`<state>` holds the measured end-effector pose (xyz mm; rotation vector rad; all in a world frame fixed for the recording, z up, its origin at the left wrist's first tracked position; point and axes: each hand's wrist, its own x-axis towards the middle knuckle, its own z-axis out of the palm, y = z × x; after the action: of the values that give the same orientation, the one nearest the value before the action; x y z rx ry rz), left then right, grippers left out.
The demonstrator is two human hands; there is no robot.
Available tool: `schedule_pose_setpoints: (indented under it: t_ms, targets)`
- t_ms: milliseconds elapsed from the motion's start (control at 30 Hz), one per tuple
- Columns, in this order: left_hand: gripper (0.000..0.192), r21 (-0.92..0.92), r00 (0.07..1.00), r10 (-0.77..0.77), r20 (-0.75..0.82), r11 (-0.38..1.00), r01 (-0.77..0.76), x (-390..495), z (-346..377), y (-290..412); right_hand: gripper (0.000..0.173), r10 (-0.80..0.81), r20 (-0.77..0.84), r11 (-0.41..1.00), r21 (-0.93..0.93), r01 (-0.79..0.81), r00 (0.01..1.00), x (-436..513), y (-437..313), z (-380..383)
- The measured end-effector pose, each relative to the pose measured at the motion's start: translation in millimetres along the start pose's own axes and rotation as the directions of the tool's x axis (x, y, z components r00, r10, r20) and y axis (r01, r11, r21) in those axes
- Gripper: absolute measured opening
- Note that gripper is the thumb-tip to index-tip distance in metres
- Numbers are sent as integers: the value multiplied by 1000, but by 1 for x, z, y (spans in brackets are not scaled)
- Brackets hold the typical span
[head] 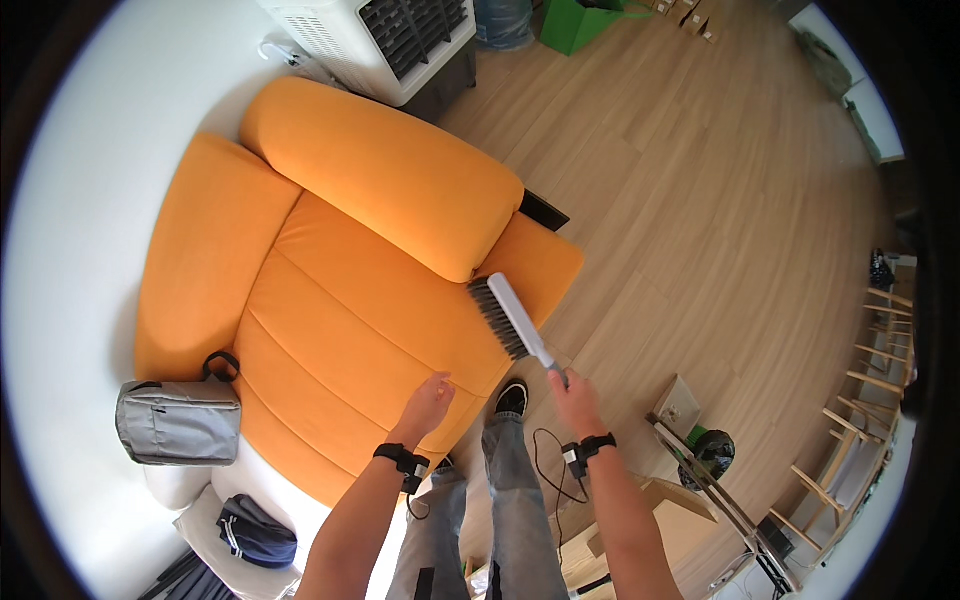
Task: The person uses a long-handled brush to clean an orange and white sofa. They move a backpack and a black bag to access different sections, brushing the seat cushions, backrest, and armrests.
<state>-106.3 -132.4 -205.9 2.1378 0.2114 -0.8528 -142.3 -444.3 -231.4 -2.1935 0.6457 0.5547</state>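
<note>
My right hand [576, 405] is closed on the grey handle of a long brush [517, 315] with a pale back and dark bristles. The brush head lies over the front corner of an orange upholstered sofa [360, 277], bristles towards the seat; whether they touch it I cannot tell. Over the seat's front part is my left hand [429, 405], holding nothing, its fingers partly curled. A padded armrest [390, 172] runs along the far side of the seat. Both wrists wear black straps with small devices and cables.
A grey backpack [178, 424] rests at the sofa's left end, near dark folded clothing [257, 531] on a pale cushion. An air cooler [405, 45] stands behind the armrest. At the right are a cardboard box [679, 525], a waste bin [706, 459] and wooden-legged furniture [847, 427].
</note>
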Motion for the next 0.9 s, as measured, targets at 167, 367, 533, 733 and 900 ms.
schedule_pose_setpoints:
  t_ms: [167, 367, 533, 733, 900]
  targets:
    - [36, -60, 1000, -12, -29, 998, 10, 6, -1, 9, 58, 242, -202, 948, 259, -187, 949, 54, 21, -38]
    - [36, -10, 998, -68, 7, 998, 68, 2, -9, 15, 56, 289, -277, 906, 388, -169, 916, 57, 0, -43]
    - [36, -66, 998, -68, -11, 996, 67, -5, -14, 13, 60, 9, -104, 965, 260, 19, 995, 28, -20, -12]
    - [37, -82, 996, -50, -72, 996, 44, -13, -27, -3, 59, 304, -128, 870, 441, -220, 944, 37, 13, 1]
    - [37, -145, 991, -114, -66, 984, 104, -29, -37, -23, 57, 416, -169, 681, 709, -183, 893, 29, 16, 8]
